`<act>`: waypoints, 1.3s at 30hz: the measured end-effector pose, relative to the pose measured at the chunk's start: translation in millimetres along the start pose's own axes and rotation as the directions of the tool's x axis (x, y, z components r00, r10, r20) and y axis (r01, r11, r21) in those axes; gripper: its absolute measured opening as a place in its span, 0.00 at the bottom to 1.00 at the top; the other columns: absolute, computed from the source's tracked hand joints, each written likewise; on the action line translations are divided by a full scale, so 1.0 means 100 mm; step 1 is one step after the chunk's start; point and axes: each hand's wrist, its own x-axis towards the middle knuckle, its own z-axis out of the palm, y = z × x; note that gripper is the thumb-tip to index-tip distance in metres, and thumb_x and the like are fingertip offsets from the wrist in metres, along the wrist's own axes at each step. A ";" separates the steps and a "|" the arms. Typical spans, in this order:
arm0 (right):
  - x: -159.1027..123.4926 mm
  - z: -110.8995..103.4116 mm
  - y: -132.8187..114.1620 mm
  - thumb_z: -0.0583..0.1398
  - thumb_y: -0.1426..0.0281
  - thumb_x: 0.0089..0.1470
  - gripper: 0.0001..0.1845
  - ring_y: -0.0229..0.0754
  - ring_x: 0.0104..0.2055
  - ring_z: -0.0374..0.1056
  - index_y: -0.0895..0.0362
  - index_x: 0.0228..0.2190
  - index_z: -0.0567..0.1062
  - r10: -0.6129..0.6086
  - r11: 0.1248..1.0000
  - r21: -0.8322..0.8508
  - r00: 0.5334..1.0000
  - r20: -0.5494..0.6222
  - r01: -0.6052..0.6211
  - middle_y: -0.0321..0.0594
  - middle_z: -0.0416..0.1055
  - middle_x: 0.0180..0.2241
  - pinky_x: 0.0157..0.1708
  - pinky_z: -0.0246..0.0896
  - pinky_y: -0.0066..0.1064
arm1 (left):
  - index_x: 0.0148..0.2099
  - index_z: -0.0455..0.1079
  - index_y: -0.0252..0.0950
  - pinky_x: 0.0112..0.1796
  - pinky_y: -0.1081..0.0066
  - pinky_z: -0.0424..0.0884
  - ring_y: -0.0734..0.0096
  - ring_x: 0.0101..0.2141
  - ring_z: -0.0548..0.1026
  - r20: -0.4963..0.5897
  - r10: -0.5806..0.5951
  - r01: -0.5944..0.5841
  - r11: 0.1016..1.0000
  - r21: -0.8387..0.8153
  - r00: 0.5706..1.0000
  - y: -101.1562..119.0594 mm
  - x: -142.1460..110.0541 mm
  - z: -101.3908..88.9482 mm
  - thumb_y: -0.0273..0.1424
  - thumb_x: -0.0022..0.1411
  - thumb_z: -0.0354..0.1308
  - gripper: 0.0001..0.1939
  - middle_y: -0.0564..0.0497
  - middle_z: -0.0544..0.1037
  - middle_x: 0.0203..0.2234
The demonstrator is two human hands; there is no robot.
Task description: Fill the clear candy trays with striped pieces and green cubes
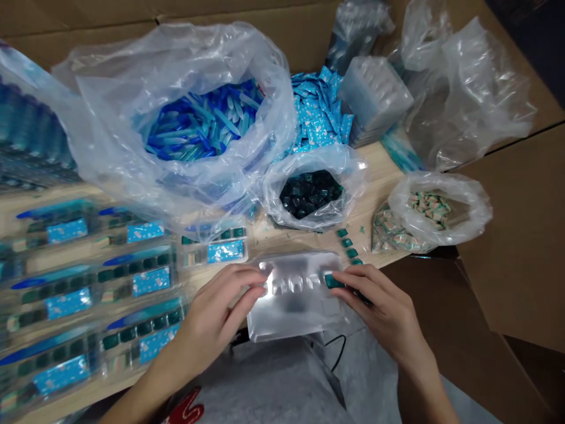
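A clear plastic blister tray with a row of small hollows lies in front of me at the table's near edge. At its left end, my left hand pinches the tray by the hollows; the fingertips partly cover that spot. My right hand holds a dark green square piece between thumb and fingers, over the right end of the row of hollows. Several similar green pieces lie in a line on the table, just beyond my right fingers.
Behind the tray stand open bags of blue sticks, dark green pieces and striped pieces. Blue packets are heaped beside stacked clear trays. Filled trays cover the left side. Cardboard borders the right.
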 end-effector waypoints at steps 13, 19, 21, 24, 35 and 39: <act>0.08 -0.06 -0.06 0.64 0.68 0.60 0.13 0.35 0.33 0.70 0.44 0.47 0.77 0.227 0.936 0.264 0.973 0.048 -0.232 0.32 0.71 0.32 0.34 0.67 0.23 | 0.45 0.68 0.37 0.39 0.75 0.74 0.74 0.38 0.76 0.001 0.012 -0.012 1.000 0.001 1.000 -0.04 -0.01 -0.07 0.27 0.72 0.49 0.07 0.52 0.77 0.35; 0.18 0.13 -0.40 0.57 0.79 0.57 0.32 0.33 0.42 0.70 0.40 0.59 0.66 0.241 0.527 0.752 0.918 0.314 -0.396 0.34 0.69 0.47 0.41 0.68 0.22 | 0.49 0.68 0.38 0.44 0.77 0.72 0.75 0.45 0.74 0.012 0.065 -0.065 0.998 -0.004 0.998 0.15 0.12 -0.04 0.25 0.72 0.50 0.08 0.51 0.74 0.41; 0.19 0.23 -0.48 0.53 0.80 0.60 0.35 0.34 0.49 0.69 0.39 0.63 0.61 0.196 0.551 0.746 0.927 0.319 -0.373 0.35 0.68 0.53 0.46 0.68 0.23 | 0.51 0.68 0.37 0.49 0.75 0.70 0.73 0.50 0.71 0.012 0.113 -0.113 0.994 0.004 0.994 0.23 0.16 -0.02 0.25 0.71 0.51 0.10 0.49 0.72 0.46; 0.16 0.31 -0.54 0.51 0.78 0.64 0.38 0.36 0.62 0.61 0.36 0.67 0.48 0.143 0.688 0.654 0.942 0.304 -0.316 0.34 0.59 0.63 0.58 0.62 0.29 | 0.53 0.66 0.36 0.54 0.71 0.68 0.70 0.56 0.66 0.032 0.131 -0.132 0.991 0.025 0.991 0.29 0.20 -0.01 0.28 0.71 0.52 0.10 0.45 0.69 0.52; 0.10 0.29 -0.53 0.50 0.84 0.57 0.50 0.35 0.69 0.48 0.40 0.69 0.32 -0.065 0.847 0.523 0.956 0.287 -0.099 0.33 0.50 0.68 0.66 0.49 0.32 | 0.47 0.70 0.38 0.54 0.65 0.68 0.67 0.50 0.70 -0.156 0.340 -0.317 0.936 0.155 0.927 0.21 0.16 0.12 0.22 0.66 0.57 0.09 0.49 0.71 0.47; 0.09 0.31 -0.52 0.52 0.83 0.60 0.47 0.35 0.68 0.51 0.37 0.68 0.37 -0.027 0.783 0.601 0.956 0.292 -0.161 0.32 0.53 0.67 0.66 0.51 0.31 | 0.47 0.70 0.34 0.50 0.66 0.72 0.68 0.46 0.72 -0.088 0.333 -0.315 0.934 0.172 0.939 0.21 0.18 0.10 0.27 0.69 0.55 0.06 0.48 0.74 0.43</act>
